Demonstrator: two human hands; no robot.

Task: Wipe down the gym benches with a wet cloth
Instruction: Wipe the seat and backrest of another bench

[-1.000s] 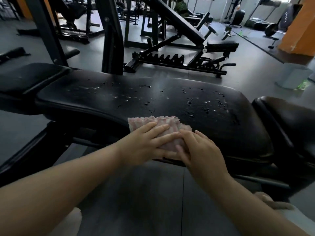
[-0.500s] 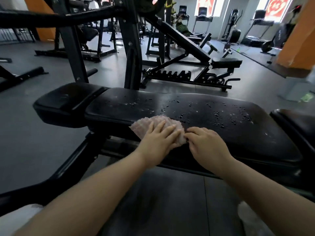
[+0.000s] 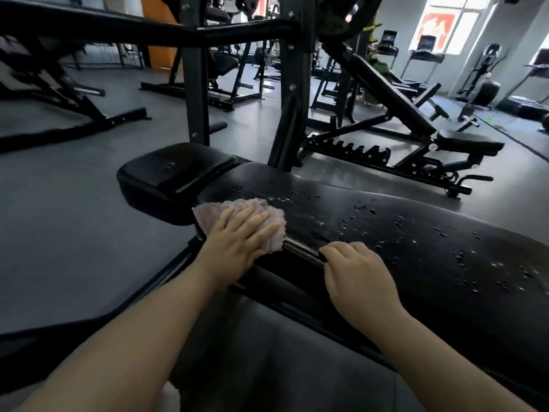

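cloth: pink cloth (image 3: 269, 223) flat at the bench pad (image 3: 416, 242)'s left near corner
left hand (image 3: 237, 242): fingers straight, pressing the cloth
right hand (image 3: 356, 270): fingers curled over the pad's near edge, probably bracing
risk: droplets across the pad's right could get missed
writing: none readable tbh

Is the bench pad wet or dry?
Wet: droplets speckle the bench pad right of the cloth under the left hand.
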